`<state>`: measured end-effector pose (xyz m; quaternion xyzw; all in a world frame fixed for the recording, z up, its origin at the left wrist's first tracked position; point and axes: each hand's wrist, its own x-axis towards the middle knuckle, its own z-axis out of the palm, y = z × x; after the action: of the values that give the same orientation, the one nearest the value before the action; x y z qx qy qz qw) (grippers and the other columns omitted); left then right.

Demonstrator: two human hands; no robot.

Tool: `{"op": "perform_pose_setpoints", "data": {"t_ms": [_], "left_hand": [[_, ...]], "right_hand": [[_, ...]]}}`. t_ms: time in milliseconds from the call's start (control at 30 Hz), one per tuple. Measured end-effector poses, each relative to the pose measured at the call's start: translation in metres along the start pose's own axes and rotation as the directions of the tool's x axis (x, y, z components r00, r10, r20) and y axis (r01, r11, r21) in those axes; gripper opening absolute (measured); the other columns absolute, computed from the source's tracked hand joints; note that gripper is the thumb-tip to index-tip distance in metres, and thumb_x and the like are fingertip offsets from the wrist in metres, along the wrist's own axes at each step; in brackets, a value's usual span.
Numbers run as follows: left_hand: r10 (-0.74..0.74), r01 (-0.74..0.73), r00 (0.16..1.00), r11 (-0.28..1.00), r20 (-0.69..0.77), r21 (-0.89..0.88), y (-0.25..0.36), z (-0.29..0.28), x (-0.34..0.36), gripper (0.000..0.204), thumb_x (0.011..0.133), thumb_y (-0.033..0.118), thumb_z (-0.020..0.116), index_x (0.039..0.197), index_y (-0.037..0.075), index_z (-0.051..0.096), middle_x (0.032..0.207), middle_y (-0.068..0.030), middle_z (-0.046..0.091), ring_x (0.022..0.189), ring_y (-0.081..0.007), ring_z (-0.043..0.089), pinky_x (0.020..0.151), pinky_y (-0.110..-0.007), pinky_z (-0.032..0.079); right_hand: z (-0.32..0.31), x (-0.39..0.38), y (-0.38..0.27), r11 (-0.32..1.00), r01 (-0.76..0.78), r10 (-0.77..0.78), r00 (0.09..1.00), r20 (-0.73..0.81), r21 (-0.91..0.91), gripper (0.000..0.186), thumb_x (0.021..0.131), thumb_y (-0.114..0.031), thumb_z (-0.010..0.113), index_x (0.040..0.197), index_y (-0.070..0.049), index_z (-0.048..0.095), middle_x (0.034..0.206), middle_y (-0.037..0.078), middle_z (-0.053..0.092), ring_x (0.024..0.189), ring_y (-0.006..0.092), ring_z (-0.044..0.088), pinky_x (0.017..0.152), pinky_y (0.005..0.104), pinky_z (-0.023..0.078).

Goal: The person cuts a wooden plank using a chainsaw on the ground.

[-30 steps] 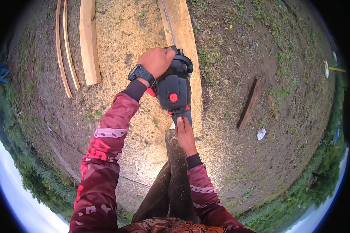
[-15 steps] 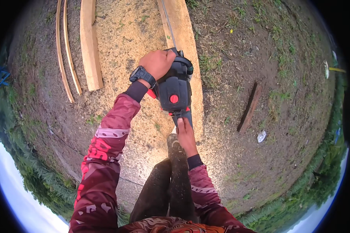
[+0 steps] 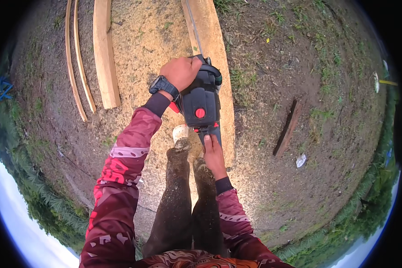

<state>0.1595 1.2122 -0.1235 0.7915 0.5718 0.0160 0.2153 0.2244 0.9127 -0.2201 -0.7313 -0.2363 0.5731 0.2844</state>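
Observation:
A black chainsaw (image 3: pixel 201 102) with red parts is in front of me, its thin bar (image 3: pixel 193 27) pointing away along a wide plank (image 3: pixel 215 42). My left hand (image 3: pixel 179 76), with a dark watch at the wrist, is closed around the saw's front handle. At the back, my right hand (image 3: pixel 213 154) grips the rear handle, thumb on top; its other fingers are mostly hidden beneath. The saw's body covers part of the plank. How deep the bar sits in the wood I cannot tell.
A thick squared beam (image 3: pixel 103 58) and two thin strips (image 3: pixel 78 67) of wood lie to the left on sawdust-strewn ground. My white shoe (image 3: pixel 180 132) is close behind the saw. At right are a dark wood scrap (image 3: pixel 286 128) and a crumpled white piece of litter (image 3: pixel 301 160).
My left leg has stepped forward, and its white shoe now shows beside the saw's rear. Both hands keep their hold. The ground and lumber have shifted slightly down in view.

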Motion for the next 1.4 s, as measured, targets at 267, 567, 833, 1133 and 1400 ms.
{"op": "perform_pose_setpoints", "data": {"t_ms": [267, 567, 833, 1133, 1400], "left_hand": [[-0.011, 0.011, 1.000, 1.000, -0.007, 0.018, 0.000, -0.009, 0.019, 0.055, 0.100, 0.045, 0.042, 0.089, 0.005, 0.077, 0.088, -0.0235, 0.073, 0.083, -0.0463, 0.071, 0.077, -0.054, 0.057], [0.050, -0.050, 0.996, 0.999, -0.068, -0.001, -0.009, -0.024, 0.045, 0.055, 0.101, 0.044, 0.043, 0.085, 0.004, 0.077, 0.085, -0.0234, 0.073, 0.080, -0.0462, 0.071, 0.074, -0.055, 0.057], [0.071, -0.072, 0.996, 0.997, -0.055, -0.020, -0.010, -0.023, 0.054, 0.053, 0.100, 0.043, 0.044, 0.085, 0.005, 0.077, 0.086, -0.0229, 0.073, 0.080, -0.0460, 0.071, 0.075, -0.055, 0.057], [0.052, -0.053, 0.995, 0.999, -0.086, -0.013, -0.018, -0.036, 0.086, 0.051, 0.099, 0.045, 0.048, 0.085, 0.003, 0.075, 0.082, -0.0246, 0.071, 0.077, -0.0480, 0.068, 0.073, -0.054, 0.055], [0.032, -0.032, 0.999, 0.999, -0.028, -0.006, -0.016, -0.047, 0.095, 0.052, 0.100, 0.043, 0.043, 0.088, 0.006, 0.077, 0.086, -0.0233, 0.073, 0.082, -0.0462, 0.071, 0.077, -0.054, 0.057]], "right_hand": [[0.002, 0.015, -0.016, 0.999, 0.047, -0.047, 0.999, 0.011, 0.028, 0.054, 0.110, -0.050, 0.040, 0.128, -0.002, 0.056, 0.104, 0.031, 0.068, 0.105, 0.0541, 0.062, 0.089, 0.0551, 0.047], [0.003, 0.029, -0.050, 0.993, 0.086, -0.084, 0.996, -0.020, 0.085, 0.049, 0.110, -0.049, 0.042, 0.111, -0.002, 0.057, 0.076, 0.016, 0.061, 0.074, 0.0358, 0.064, 0.072, 0.0476, 0.048], [0.006, 0.039, -0.051, 0.990, 0.065, -0.065, 0.998, -0.009, 0.122, 0.052, 0.110, -0.050, 0.042, 0.116, -0.001, 0.057, 0.078, 0.017, 0.061, 0.075, 0.0350, 0.063, 0.073, 0.0473, 0.047], [0.009, 0.056, -0.084, 0.991, 0.071, -0.068, 0.997, -0.024, 0.109, 0.050, 0.110, -0.049, 0.043, 0.115, -0.001, 0.058, 0.077, 0.016, 0.062, 0.073, 0.0344, 0.064, 0.071, 0.0471, 0.048], [0.013, 0.062, -0.091, 0.985, 0.037, -0.036, 0.999, -0.010, 0.168, 0.047, 0.110, -0.046, 0.044, 0.113, -0.001, 0.057, 0.075, 0.013, 0.059, 0.070, 0.0295, 0.061, 0.069, 0.0450, 0.047]]}}
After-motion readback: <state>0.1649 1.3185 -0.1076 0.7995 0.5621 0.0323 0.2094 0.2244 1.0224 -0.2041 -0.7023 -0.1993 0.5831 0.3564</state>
